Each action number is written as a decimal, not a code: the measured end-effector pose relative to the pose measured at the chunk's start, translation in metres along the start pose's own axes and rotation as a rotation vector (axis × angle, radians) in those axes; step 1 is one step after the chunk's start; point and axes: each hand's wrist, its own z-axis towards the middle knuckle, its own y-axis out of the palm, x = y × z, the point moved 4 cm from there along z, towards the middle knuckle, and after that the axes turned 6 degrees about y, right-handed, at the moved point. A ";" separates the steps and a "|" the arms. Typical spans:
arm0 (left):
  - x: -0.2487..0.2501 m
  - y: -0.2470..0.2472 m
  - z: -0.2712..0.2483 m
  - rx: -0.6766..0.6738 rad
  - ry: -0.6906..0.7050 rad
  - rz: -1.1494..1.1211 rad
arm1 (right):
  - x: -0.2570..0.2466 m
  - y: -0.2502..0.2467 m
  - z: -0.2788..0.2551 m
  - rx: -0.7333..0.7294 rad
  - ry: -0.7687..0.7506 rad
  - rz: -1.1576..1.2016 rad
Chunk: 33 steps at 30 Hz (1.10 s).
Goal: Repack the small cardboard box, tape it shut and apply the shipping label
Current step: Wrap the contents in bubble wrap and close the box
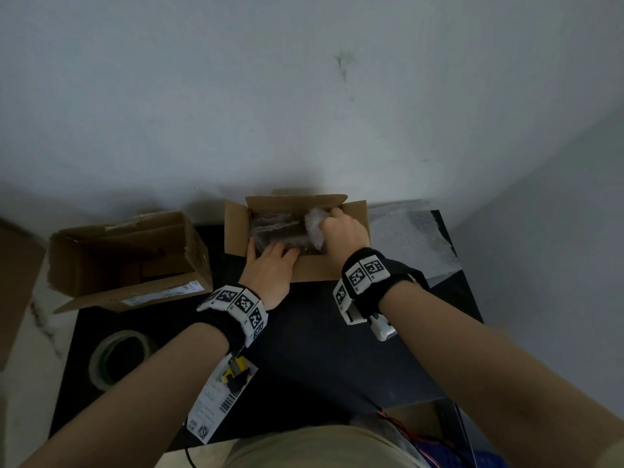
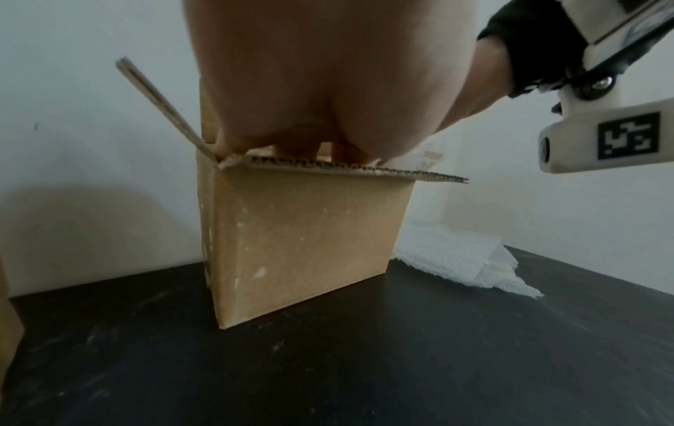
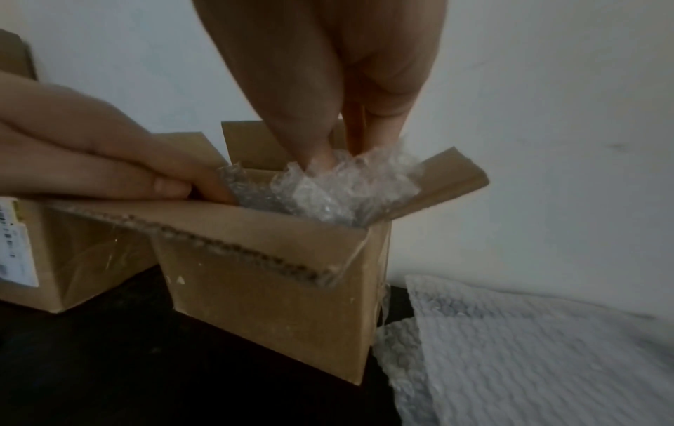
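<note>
The small cardboard box (image 1: pixel 314 270) stands open on the black table (image 1: pixel 320 349) near the wall, flaps spread. My right hand (image 1: pixel 341 228) grips a crumpled wad of bubble wrap (image 1: pixel 315 224) at the box's right end; in the right wrist view its fingertips (image 3: pixel 321 161) dig into the bubble wrap (image 3: pixel 346 187). My left hand (image 1: pixel 270 261) reaches over the near left rim, fingers laid flat on the wrapped contents (image 1: pixel 277 228). The shipping label (image 1: pixel 219 400) lies under my left forearm. A roll of tape (image 1: pixel 118 356) sits near the front left.
A larger open cardboard box (image 1: pixel 125 258) with a printed sticker stands left of the small one. A white foam sheet (image 1: pixel 408 238) lies on the table to the right, against the wall. Wires and blue items (image 1: pixel 439 444) show below the table's front right edge.
</note>
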 end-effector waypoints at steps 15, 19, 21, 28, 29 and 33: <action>-0.002 0.000 0.002 0.041 0.016 0.022 | 0.002 0.027 -0.033 -0.064 -0.134 0.021; -0.003 0.005 -0.001 0.047 0.017 0.042 | 0.002 0.034 -0.023 -0.141 -0.067 0.054; -0.003 0.006 -0.002 0.059 0.019 0.049 | 0.001 0.035 -0.017 -0.163 -0.054 0.037; -0.005 0.002 -0.003 0.084 0.018 0.031 | -0.005 0.047 0.000 -0.277 0.055 0.078; -0.006 0.002 -0.003 0.107 0.021 0.018 | -0.005 0.046 0.001 -0.284 0.065 0.088; -0.016 0.002 -0.002 0.165 0.035 0.045 | -0.006 0.036 0.001 -0.241 0.038 0.046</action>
